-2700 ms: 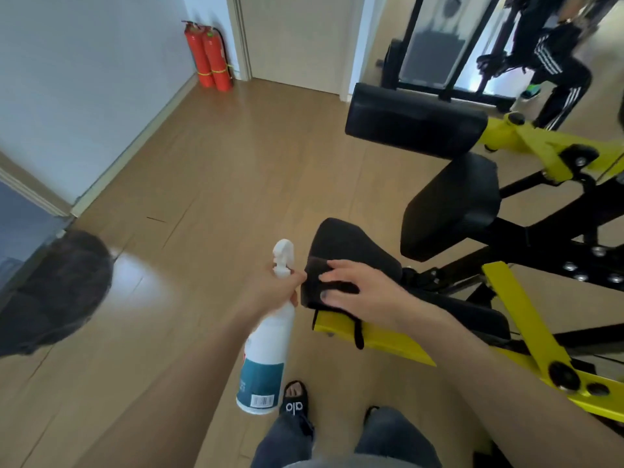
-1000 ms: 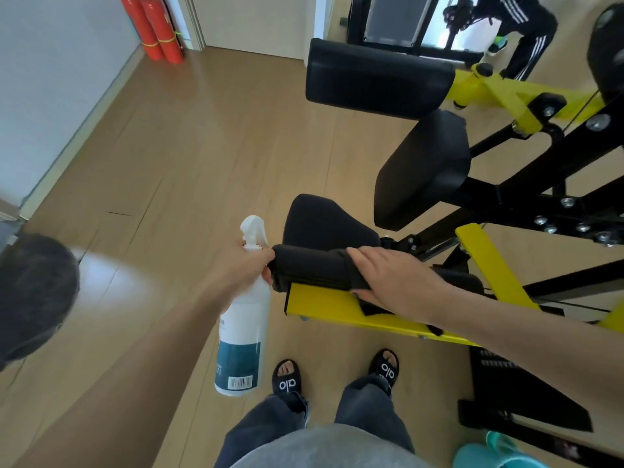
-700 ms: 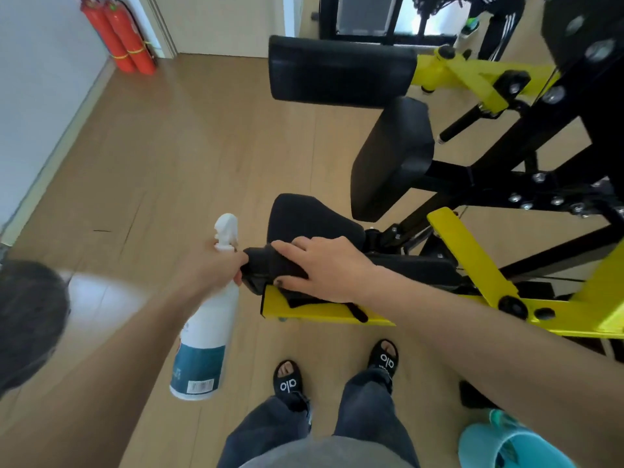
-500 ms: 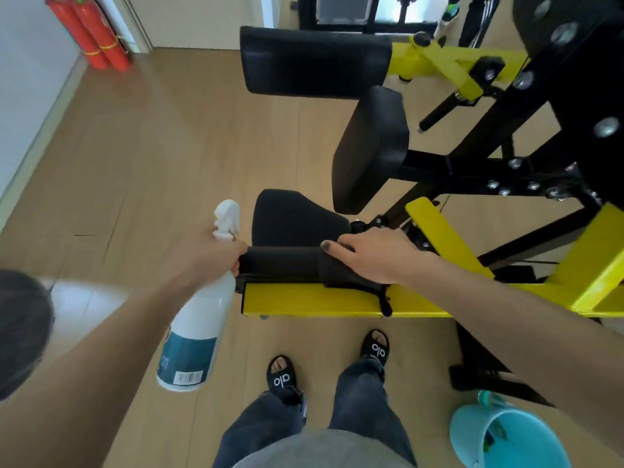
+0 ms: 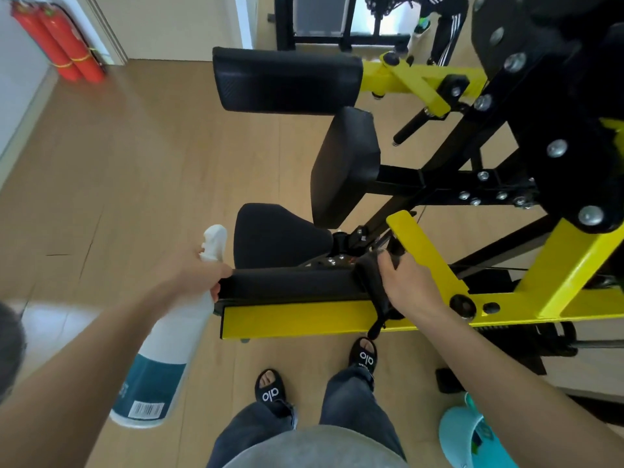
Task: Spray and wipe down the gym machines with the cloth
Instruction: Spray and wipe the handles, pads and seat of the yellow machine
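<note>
The gym machine fills the right side: a frame of black and yellow painted steel bars with silver bolts, and three black pads with a matte, slightly grained cover. It stands on a smooth wooden floor. The lowest part is a long black padded bar lying on top of a yellow rectangular beam.

The spray bottle is white plastic, round, with a teal label and a barcode; it hangs down from the left hand, whose grip is closed around the neck below the white trigger head. The fingertips of this hand are touching the left end of the padded bar.

The cloth is dark and soft, draped over the right end of the padded bar. The right hand presses on it, fingers curled over the cloth; a narrow end of the cloth hangs down in front of the yellow beam.
</note>
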`<state>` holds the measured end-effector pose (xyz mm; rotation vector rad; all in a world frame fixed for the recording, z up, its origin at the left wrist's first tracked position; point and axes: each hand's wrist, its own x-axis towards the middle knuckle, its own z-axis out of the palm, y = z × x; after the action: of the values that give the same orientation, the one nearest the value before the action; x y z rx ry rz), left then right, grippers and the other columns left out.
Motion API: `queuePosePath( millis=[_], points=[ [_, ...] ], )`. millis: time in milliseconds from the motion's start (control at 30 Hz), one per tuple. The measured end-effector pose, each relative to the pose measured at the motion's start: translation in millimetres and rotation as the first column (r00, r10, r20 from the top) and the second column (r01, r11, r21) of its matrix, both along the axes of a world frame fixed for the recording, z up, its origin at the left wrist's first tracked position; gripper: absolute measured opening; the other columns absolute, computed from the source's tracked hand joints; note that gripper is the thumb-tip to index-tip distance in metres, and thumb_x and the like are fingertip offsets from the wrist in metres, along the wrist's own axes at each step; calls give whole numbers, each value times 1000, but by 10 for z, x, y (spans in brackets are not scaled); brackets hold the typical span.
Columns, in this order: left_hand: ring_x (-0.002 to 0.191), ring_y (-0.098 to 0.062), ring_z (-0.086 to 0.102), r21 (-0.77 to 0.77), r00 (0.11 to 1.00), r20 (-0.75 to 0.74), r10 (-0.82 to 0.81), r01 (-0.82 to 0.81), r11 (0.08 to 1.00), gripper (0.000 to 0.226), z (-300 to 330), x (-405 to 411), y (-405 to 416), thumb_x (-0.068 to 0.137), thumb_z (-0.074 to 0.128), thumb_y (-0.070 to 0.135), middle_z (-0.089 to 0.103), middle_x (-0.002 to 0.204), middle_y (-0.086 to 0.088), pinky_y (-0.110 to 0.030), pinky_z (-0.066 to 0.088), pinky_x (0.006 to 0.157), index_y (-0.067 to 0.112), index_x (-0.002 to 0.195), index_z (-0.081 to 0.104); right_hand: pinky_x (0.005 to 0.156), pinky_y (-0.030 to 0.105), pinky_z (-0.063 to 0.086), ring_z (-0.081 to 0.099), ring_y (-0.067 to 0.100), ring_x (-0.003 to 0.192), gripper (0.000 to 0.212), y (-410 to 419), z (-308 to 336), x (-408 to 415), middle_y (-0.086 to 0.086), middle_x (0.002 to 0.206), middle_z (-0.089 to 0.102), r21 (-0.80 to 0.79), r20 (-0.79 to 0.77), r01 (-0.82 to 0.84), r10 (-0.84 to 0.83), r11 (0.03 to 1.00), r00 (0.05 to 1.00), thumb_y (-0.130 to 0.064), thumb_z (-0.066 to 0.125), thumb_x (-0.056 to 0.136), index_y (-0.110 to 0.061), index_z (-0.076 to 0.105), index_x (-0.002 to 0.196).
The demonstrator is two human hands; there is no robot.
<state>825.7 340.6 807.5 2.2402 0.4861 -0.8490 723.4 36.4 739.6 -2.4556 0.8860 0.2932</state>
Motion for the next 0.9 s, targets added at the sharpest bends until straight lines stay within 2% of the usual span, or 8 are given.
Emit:
queuePosePath(
  millis=[100, 167, 367, 467, 567, 700, 800, 900],
  points=[
    [65, -25, 61, -8, 999, -37, -1, 0, 1000, 25, 28, 25, 12, 93, 76, 18, 65, 74, -15, -44, 58, 83, 8, 107, 58, 51, 28, 37, 59, 17, 75, 48, 32, 43, 6, 6, 94, 61, 0, -56, 7, -6, 1000, 998, -55, 33, 106, -10, 47, 112],
    [65, -25, 60, -14, 998, -68, 5, -6, 1000, 28, 40, 53, 12, 94, 76, 17, 64, 77, -17, -41, 57, 76, 4, 112, 58, 63, 31, 41, 57, 21, 81, 43, 21, 42, 94, 8, 97, 58, -1, -113, -3, 2, 1000, 994, -47, 31, 108, -9, 50, 113],
    [64, -26, 57, -23, 988, -154, -3, 0, 1000, 34, 50, 134, -47, 95, 75, 13, 61, 78, -18, -46, 57, 84, 1, 121, 58, 85, 31, 39, 51, 23, 99, 27, -92, 120, 566, 14, 114, 58, 199, -425, -8, 94, 980, 900, -15, 34, 108, -7, 59, 114],
    [61, -26, 58, -51, 985, -175, 4, -13, 999, 32, 77, 138, -20, 93, 76, 12, 60, 68, -15, -48, 60, 85, 3, 118, 59, 89, 35, 39, 54, 22, 97, 28, -120, 84, 706, 11, 109, 61, 284, -485, -31, 171, 958, 858, -21, 35, 106, -9, 59, 113],
    [60, -24, 55, -38, 984, -177, 20, -27, 999, 38, 111, 127, -45, 96, 74, 11, 56, 70, -14, -39, 56, 67, 2, 127, 55, 93, 38, 41, 55, 25, 108, 40, -91, 65, 811, 10, 124, 61, 312, -538, -89, 253, 946, 804, -35, 40, 103, -13, 60, 129],
    [60, -19, 48, -56, 980, -196, 37, -48, 997, 42, 127, 113, -111, 100, 67, 9, 50, 75, -13, -26, 49, 43, 2, 137, 48, 87, 35, 41, 58, 22, 101, 34, 481, 137, 989, 7, 113, 64, 437, -460, -310, 505, 845, 730, -35, 37, 107, -16, 64, 117],
    [60, -20, 53, -118, 980, -186, 66, -89, 989, 33, 77, 114, -4, 98, 69, 9, 54, 70, -12, -32, 52, 61, 5, 127, 54, 87, 35, 41, 58, 23, 102, 36, 1269, 188, 1127, 8, 118, 64, 501, -318, -539, 724, 677, 612, -28, 32, 110, -15, 64, 119],
    [60, -22, 58, -178, 979, -176, 106, -138, 974, 25, 63, 78, 162, 93, 73, 14, 59, 63, -9, -41, 57, 75, 13, 112, 56, 86, 41, 49, 62, 25, 98, 40, 1680, 156, 1203, 5, 108, 67, 446, -274, -638, 774, 628, 571, -36, 30, 105, -20, 66, 109]
  ],
)
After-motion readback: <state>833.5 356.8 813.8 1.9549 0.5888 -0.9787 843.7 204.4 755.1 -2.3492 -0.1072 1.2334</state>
